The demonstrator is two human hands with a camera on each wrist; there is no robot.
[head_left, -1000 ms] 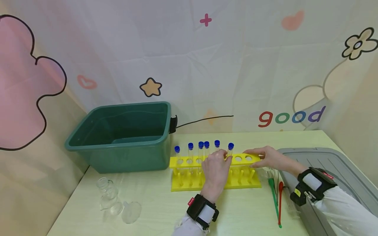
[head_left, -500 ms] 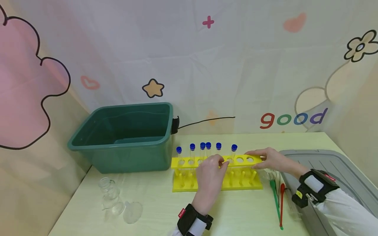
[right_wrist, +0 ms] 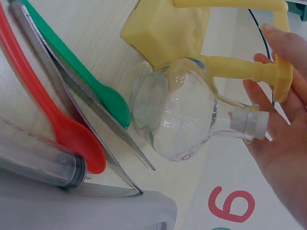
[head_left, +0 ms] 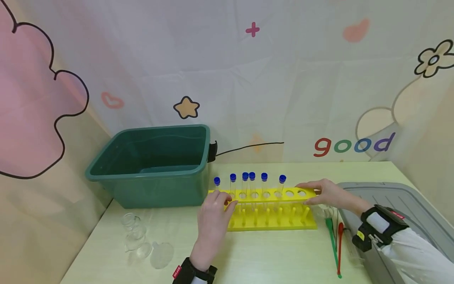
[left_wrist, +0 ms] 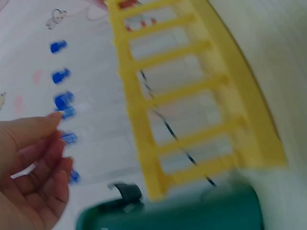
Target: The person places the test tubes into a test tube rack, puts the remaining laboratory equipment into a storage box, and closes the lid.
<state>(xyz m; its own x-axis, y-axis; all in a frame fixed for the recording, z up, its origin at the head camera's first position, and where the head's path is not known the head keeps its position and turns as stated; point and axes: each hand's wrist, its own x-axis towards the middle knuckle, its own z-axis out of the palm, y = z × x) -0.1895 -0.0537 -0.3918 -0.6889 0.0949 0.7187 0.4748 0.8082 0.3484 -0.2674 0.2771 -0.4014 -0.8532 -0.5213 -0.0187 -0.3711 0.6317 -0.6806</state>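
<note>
A yellow test tube rack (head_left: 271, 227) stands upright on the table. Several clear test tubes with blue caps (head_left: 264, 176) sit in its holes, unevenly spaced. My right hand (head_left: 330, 194) grips the rack's right end, thumb and fingers at the top bar. At the rack's left end, my left hand (head_left: 213, 217) overlaps the top bar, fingers loosely bent and nothing visible in them. The left wrist view shows this hand (left_wrist: 36, 167) beside the blue caps (left_wrist: 67, 112). Below my right hand, a round glass flask (right_wrist: 184, 110) with a white stopper is close to the rack.
A green bin (head_left: 149, 191) stands back left. Clear glassware (head_left: 134, 232) and a clear round disc (head_left: 162, 255) lie front left. On the right are a green spoon (head_left: 332, 240), a red spoon (head_left: 339, 248), tweezers (right_wrist: 81, 91), a syringe (right_wrist: 36, 153) and a grey tray (head_left: 379, 193).
My left hand has moved left along the rack, away from the rightmost capped tube to the rack's left end. My right hand keeps its grip on the right end.
</note>
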